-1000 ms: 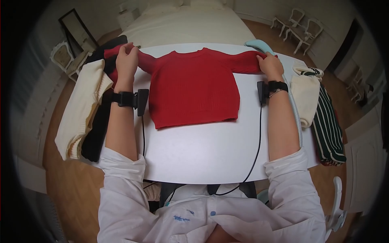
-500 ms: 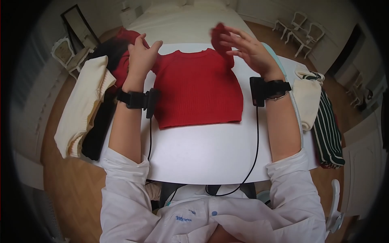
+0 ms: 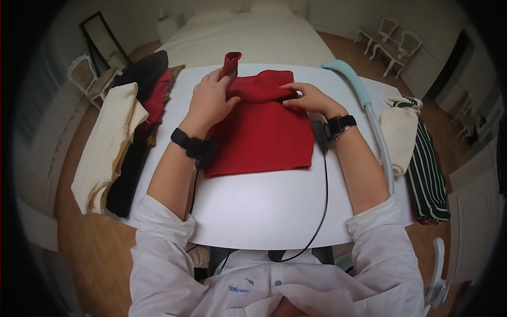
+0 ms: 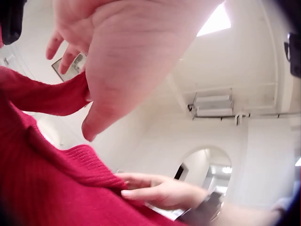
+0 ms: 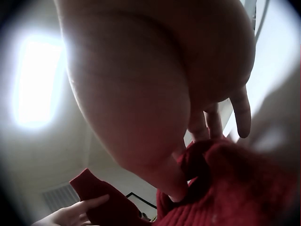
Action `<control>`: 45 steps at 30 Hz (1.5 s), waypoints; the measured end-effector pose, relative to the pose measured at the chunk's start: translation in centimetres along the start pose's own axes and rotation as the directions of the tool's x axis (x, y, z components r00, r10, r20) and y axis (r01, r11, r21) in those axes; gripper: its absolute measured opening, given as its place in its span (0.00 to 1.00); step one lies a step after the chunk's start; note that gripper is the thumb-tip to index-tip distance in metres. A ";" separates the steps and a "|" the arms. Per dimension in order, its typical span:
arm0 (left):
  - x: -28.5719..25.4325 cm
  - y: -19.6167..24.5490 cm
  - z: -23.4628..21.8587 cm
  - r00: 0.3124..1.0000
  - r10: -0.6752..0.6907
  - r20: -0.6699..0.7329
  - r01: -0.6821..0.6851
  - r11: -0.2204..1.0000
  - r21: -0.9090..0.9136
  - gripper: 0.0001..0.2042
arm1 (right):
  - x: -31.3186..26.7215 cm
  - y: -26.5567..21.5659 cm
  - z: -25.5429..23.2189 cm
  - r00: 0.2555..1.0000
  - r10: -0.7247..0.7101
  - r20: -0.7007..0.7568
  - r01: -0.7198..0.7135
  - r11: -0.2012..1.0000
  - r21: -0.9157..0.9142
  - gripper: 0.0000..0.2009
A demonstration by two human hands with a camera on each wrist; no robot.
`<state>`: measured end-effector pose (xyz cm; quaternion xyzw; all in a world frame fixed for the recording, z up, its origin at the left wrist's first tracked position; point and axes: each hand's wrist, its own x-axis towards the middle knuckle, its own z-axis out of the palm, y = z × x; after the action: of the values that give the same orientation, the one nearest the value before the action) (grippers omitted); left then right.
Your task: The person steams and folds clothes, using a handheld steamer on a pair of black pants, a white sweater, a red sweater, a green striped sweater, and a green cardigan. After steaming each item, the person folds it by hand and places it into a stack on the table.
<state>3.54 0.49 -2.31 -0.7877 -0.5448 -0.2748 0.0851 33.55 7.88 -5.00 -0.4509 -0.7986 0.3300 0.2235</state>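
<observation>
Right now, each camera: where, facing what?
Head: worn on head, faces forward-down at the red sweater; left hand, right hand, shirt sleeves show.
Left wrist: on that wrist, faces up past its palm to sweater and right hand.
Right wrist: likewise, past its palm to sweater and left hand.
Both wrist views share sweater, both hands.

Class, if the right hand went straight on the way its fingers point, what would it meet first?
Most likely the folded upper part of the red sweater, close at the right hand's fingertips; exact depth is unclear.
</observation>
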 end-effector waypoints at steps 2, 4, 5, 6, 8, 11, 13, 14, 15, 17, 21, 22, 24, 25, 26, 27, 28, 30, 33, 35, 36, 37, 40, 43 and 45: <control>-0.1 -0.7 0.8 0.995 -0.010 0.101 -0.005 0.989 0.148 0.30 | -0.3 0.1 0.0 1.000 -0.028 -0.007 0.028 0.999 -0.031 0.28; -0.5 -1.6 1.3 0.961 -0.039 0.273 0.005 0.992 0.123 0.27 | -1.1 -0.4 -0.3 0.996 0.066 0.060 -0.071 0.993 0.092 0.29; -0.7 -1.7 1.5 0.899 -0.066 0.434 0.022 0.994 0.105 0.26 | -1.3 -0.1 -0.4 0.995 0.074 0.061 -0.080 0.992 0.096 0.29; -0.7 -1.7 1.8 0.895 -0.064 0.441 0.021 0.995 0.103 0.26 | -1.4 0.1 -0.4 0.997 0.049 0.067 -0.055 0.994 0.093 0.30; -0.4 -1.9 2.1 0.897 -0.116 0.427 0.064 0.989 0.135 0.23 | -1.4 0.4 -0.7 0.997 0.021 0.077 -0.028 0.995 0.091 0.31; -0.7 -2.5 2.5 0.931 -0.092 0.352 0.035 0.985 0.166 0.21 | -1.3 0.7 -1.2 0.992 0.009 0.128 -0.009 1.000 -0.001 0.32; -0.3 -3.3 2.3 0.926 -0.099 0.365 0.044 0.987 0.156 0.19 | -1.4 0.7 -1.1 0.995 -0.013 0.099 0.014 1.000 -0.005 0.32; -0.1 -3.2 1.8 0.921 -0.106 0.375 0.054 0.988 0.146 0.17 | -1.4 0.7 -1.3 0.995 -0.012 0.099 0.012 1.000 -0.004 0.32; 0.1 -3.1 1.3 0.921 -0.105 0.376 0.053 0.988 0.146 0.17 | -1.4 0.7 -1.5 0.995 -0.028 0.100 0.031 0.999 -0.032 0.30; 0.4 -2.9 -0.4 0.897 -0.101 0.430 0.075 0.994 0.077 0.15 | -1.5 0.3 -2.2 0.994 -0.042 0.103 0.048 0.997 -0.058 0.28; 1.0 0.4 -3.8 0.692 -0.339 0.637 0.457 0.889 -0.024 0.16 | -2.1 -0.3 -3.0 0.987 0.044 0.157 -0.025 0.992 -0.120 0.23; 0.6 0.4 -3.3 0.691 -0.342 0.637 0.460 0.887 -0.023 0.16 | -2.1 -0.1 -2.9 0.991 0.012 0.132 0.006 0.991 -0.132 0.22; -0.2 0.4 -2.0 0.925 0.013 0.379 -0.018 1.000 0.008 0.18 | -2.2 -0.6 -3.0 0.986 0.059 0.157 -0.039 0.991 -0.130 0.22; -0.2 0.2 -1.6 0.910 0.020 0.415 -0.010 1.000 -0.027 0.21 | -2.3 -0.8 -3.1 0.978 0.107 0.180 -0.085 0.988 -0.128 0.22; -0.1 -0.3 -1.2 0.910 0.018 0.414 -0.008 1.000 -0.027 0.21 | -2.2 -0.8 -3.1 0.978 0.106 0.182 -0.084 0.988 -0.129 0.22; -0.1 -1.1 -0.5 0.906 0.045 0.420 -0.017 0.997 -0.071 0.19 | -2.1 -0.6 -3.0 0.973 0.132 0.191 -0.112 0.987 -0.112 0.21; -0.1 -1.9 0.2 0.902 0.074 0.426 -0.027 0.993 -0.116 0.17 | -2.1 -0.5 -3.0 0.967 0.158 0.200 -0.141 0.986 -0.093 0.21; -0.3 -1.9 0.7 0.917 0.082 0.390 -0.044 0.994 -0.104 0.14 | -2.2 -0.5 -3.0 0.975 0.110 0.193 -0.094 0.991 -0.094 0.20; -0.2 -2.0 0.5 0.936 0.129 0.329 -0.112 0.991 -0.069 0.09 | -2.1 -0.1 -3.1 0.980 0.060 0.191 -0.040 0.993 -0.108 0.21; 0.0 -2.6 -0.1 0.953 0.144 0.266 -0.154 0.988 0.016 0.05 | -2.0 0.2 -3.0 0.979 0.061 0.196 -0.038 0.992 -0.120 0.22; 0.1 -3.0 -0.4 0.967 0.120 0.224 -0.141 0.987 0.078 0.04 | -1.9 0.3 -2.9 0.983 0.092 0.160 -0.075 0.991 -0.112 0.23; 0.1 -3.7 -0.8 0.973 0.130 0.191 -0.146 0.987 0.071 0.04 | -1.9 0.4 -2.7 0.985 0.124 0.123 -0.111 0.989 -0.102 0.24; -0.3 -3.0 -2.6 0.960 0.070 0.272 -0.101 0.990 0.099 0.04 | -2.0 0.6 -2.7 0.987 0.097 0.129 -0.083 0.990 -0.112 0.26; -0.3 -1.5 -3.8 0.947 0.048 0.319 -0.081 0.993 0.091 0.04 | -2.1 0.3 -2.9 0.975 0.126 0.182 -0.114 0.991 -0.076 0.25; -0.1 -1.4 -3.9 0.948 0.023 0.317 -0.059 0.993 0.105 0.04 | -2.6 -0.3 -3.1 0.973 0.119 0.196 -0.108 0.992 -0.067 0.25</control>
<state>0.91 -0.78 0.68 -0.8266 -0.5495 -0.1124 0.0471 36.65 6.55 -2.87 -0.4666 -0.7987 0.3635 0.1104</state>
